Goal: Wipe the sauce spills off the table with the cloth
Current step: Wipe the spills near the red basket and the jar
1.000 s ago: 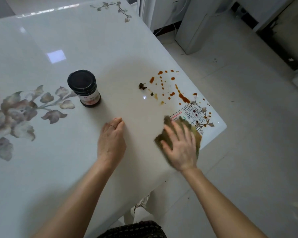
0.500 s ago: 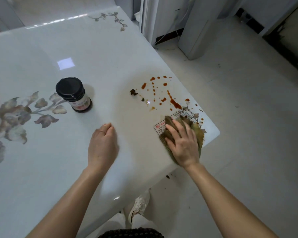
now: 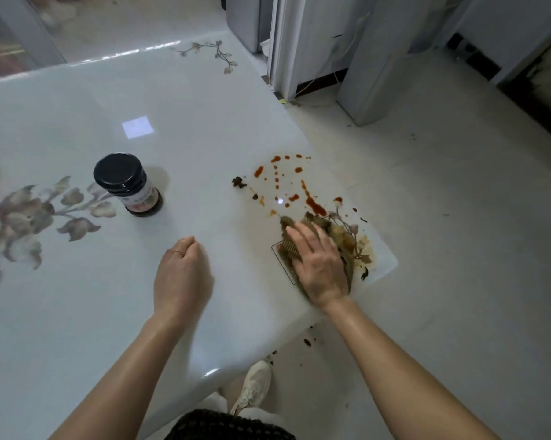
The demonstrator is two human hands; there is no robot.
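While the right hand (image 3: 320,265) presses the cloth (image 3: 342,238) with straight fingers, its grip open, at the tabletop (image 3: 188,106) corner against the nearest sauce spills (image 3: 313,203), the left hand (image 3: 182,274) rests nearby, grip loosely curled and empty, short of a jar (image 3: 126,184).

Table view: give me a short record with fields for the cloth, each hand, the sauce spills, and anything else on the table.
cloth: near the right corner of the table, under the right hand
right hand: pressed flat on the cloth, fingers straight
left hand: rests on the table, fingers loosely curled, holds nothing
sauce spills: red drops and a streak just beyond the cloth, not yet wiped; brown smear beside the cloth
jar: upright, black lid on, left of the spills
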